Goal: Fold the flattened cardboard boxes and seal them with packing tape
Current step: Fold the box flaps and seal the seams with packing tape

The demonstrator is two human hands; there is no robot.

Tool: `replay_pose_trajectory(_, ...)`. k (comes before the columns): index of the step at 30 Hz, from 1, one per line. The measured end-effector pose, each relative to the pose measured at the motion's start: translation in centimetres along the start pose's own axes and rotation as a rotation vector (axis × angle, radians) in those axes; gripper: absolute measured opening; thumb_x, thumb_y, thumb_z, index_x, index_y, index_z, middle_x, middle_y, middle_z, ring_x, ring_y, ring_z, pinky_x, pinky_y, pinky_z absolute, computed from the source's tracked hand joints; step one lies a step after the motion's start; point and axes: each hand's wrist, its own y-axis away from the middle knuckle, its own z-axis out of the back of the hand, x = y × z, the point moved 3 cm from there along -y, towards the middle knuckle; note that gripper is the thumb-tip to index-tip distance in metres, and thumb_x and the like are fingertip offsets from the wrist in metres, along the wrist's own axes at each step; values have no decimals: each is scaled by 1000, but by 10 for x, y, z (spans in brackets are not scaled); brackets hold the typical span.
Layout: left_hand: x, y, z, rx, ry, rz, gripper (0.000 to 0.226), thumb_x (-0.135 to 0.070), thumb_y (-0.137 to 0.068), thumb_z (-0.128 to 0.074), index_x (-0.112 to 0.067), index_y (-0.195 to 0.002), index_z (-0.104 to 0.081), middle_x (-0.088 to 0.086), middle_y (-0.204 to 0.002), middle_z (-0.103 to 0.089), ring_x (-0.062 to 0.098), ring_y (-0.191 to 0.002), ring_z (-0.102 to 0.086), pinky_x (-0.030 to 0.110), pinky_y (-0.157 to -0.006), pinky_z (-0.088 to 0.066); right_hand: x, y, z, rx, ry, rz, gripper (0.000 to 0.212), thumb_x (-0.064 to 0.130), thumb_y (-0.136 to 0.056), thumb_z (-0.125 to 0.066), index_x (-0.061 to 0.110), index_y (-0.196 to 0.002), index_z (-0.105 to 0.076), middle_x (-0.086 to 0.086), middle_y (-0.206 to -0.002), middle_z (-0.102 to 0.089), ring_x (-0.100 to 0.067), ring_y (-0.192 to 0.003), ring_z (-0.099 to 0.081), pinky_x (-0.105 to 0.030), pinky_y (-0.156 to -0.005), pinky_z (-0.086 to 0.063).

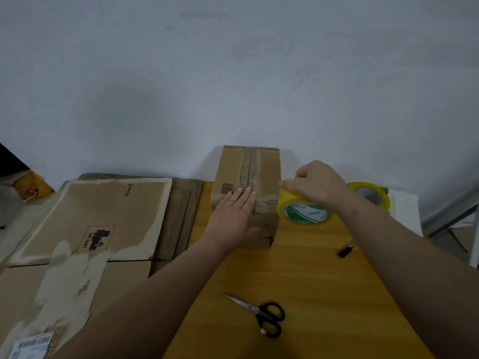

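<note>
Of the person only the two arms are seen. The left grip (233, 216) and the right grip (320, 182) are bare hands. The left forearm (155, 288) and the right forearm (414, 255) are bare also, from the wrist until the edge of the view. The view is a little soft, so nails and small marks on them cannot be told.

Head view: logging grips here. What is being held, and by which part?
The right hand grips the yellow tape roll over its top edge. The left hand holds nothing; it lies flat on the cardboard box.
</note>
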Motion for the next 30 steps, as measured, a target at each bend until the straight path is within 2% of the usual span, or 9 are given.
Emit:
replay_pose_trajectory(5,11,2,2,11,-22,-43,75,-45,-99,-41,-18,-153,3,-1,-161,5,14,-148,5,30,-119,6,8,-1,5,-14,5,7,59,53,-82,-65,15,-53,-31,2,-51,-25,-18,-50,-31,-32,-54,-26)
replay_pose_trajectory(8,7,1,2,1,-16,-48,71,-39,-100,-40,-18,-153,2,-1,-161,3,13,-148,4,29,-118,5,29,0,19,-22,178,64,58,59,-83,-62,16,-53,-38,2,-52,-34,-14,-50,-36,-29,-50,-25)
replay_pose_trajectory(11,7,0,1,-2,-12,-35,71,-39,-100,-41,-19,-153,3,-2,-161,3,13,-148,4,29,-117,7,16,1,25,-44,407,33,59,69,-82,-57,16,-57,-44,2,-59,-45,-13,-56,-44,-27,-50,-30)
replay_pose_trajectory(14,5,1,0,7,-3,-26,71,-39,-100,-41,-19,-153,3,-2,-161,3,13,-148,4,29,-117,7,-17,1,15,68,490,-61,69,82,-74,-49,14,-60,-49,0,-64,-54,-16,-61,-54,-26,-52,-37)
replay_pose_trajectory(18,2,2,1,3,2,-20,71,-37,-100,-42,-21,-153,2,-2,-161,3,13,-148,3,29,-116,8,-36,2,-5,151,462,-124,75,92,-66,-38,17,-59,-42,1,-59,-47,-14,-54,-46,-26,-49,-31)
replay_pose_trajectory(21,1,3,2,11,7,-11,70,-35,-100,-43,-22,-153,1,-2,-161,3,14,-148,3,30,-117,8,-44,-1,-13,188,452,-152,78,95,-62,-36,18,-61,-43,1,-62,-49,-13,-57,-48,-25,-51,-32)
replay_pose_trajectory(26,-11,-2,3,28,-21,52,73,-40,-99,-43,-22,-153,2,0,-161,4,21,-148,4,35,-116,9,-45,-5,-23,245,452,-144,75,92,-66,-37,18,-57,-37,2,-56,-41,-12,-51,-40,-26,-48,-26)
replay_pose_trajectory(28,-31,-6,1,15,-5,3,73,-43,-99,-41,-22,-153,2,0,-161,4,23,-148,6,35,-112,13,-44,-6,-23,255,470,-140,73,90,-68,-39,18,-57,-38,3,-56,-40,-11,-50,-39,-26,-48,-26)
replay_pose_trajectory(30,-45,-7,-5,5,12,-58,69,-40,-100,-38,-19,-153,1,-1,-161,4,17,-148,6,32,-111,14,-44,-8,-24,260,487,-142,75,93,-64,-37,19,-58,-37,3,-56,-40,-12,-50,-39,-26,-48,-27)
